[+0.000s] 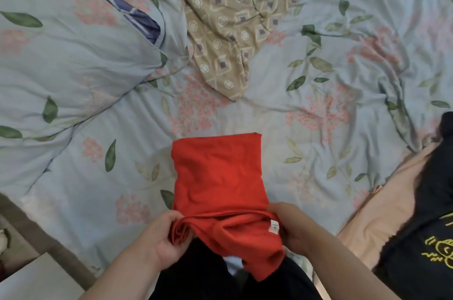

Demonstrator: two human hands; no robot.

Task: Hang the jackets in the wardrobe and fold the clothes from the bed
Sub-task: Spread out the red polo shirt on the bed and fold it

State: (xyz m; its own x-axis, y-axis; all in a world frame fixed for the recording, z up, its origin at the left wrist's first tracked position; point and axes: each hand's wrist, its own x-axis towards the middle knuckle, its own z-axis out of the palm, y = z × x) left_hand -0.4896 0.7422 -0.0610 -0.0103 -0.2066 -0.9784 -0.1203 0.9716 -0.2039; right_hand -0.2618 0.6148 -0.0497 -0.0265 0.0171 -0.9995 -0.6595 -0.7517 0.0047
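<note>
Red garment (218, 177), part-folded on the bed (98, 177), looks light, limp, non-slippery; left hand (160, 238) and right hand (293, 228) grip its near corners, fingers curled into bunched cloth.

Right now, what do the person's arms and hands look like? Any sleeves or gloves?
No gloves: the left hand and right hand are bare. No sleeves show on either arm up to the picture's edge, and no watch or bracelet shows on the wrists.
</note>
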